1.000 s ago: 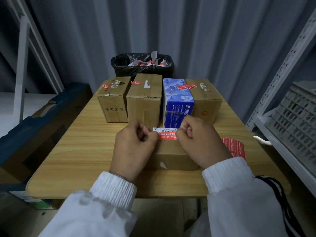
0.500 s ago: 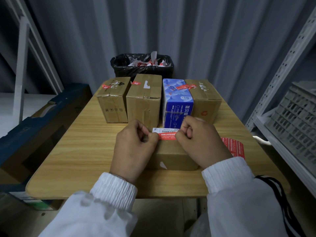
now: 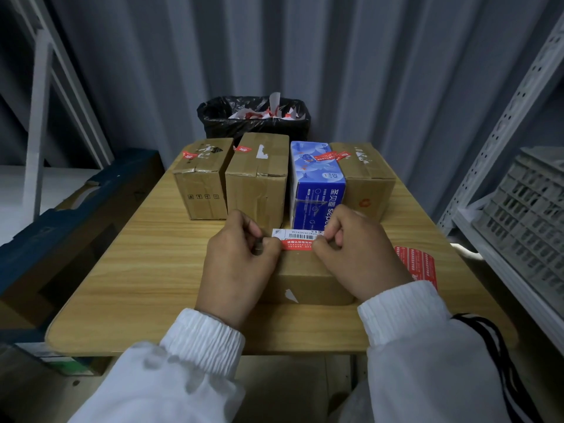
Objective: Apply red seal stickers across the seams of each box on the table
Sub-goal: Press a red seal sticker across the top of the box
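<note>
**Head view: seal sticker held over the near carton**

1. Position. The red seal sticker, red with a white barcode strip, is stretched flat over the far top edge of the near carton. This carton sits at the middle of the table's near edge. Whether the adhesive already touches the cardboard cannot be told.

2. Hands. The left hand pinches the sticker's left end between thumb and forefinger. The right hand pinches the right end the same way. The remaining fingers of both hands are curled in.

3. Surroundings. A sticker sheet lies at the right edge of the table, beside the right hand. Along the far edge stand a left carton, a second carton, a blue tissue box and a right carton. Each carries a red seal on top. A black-lined waste bin stands behind the table.

4. Probable faults.
- Skewed seal: one end lowered first would likely pull the sticker off line with the seam.
- Creases or bubbles: slack between the two pinches could fold the film on contact.
- Missed seam: the hands cover most of the carton top, so alignment is judged partly blind.
- Sticking to fingertips: adhesive under the pinches may lift the ends on release.
</note>
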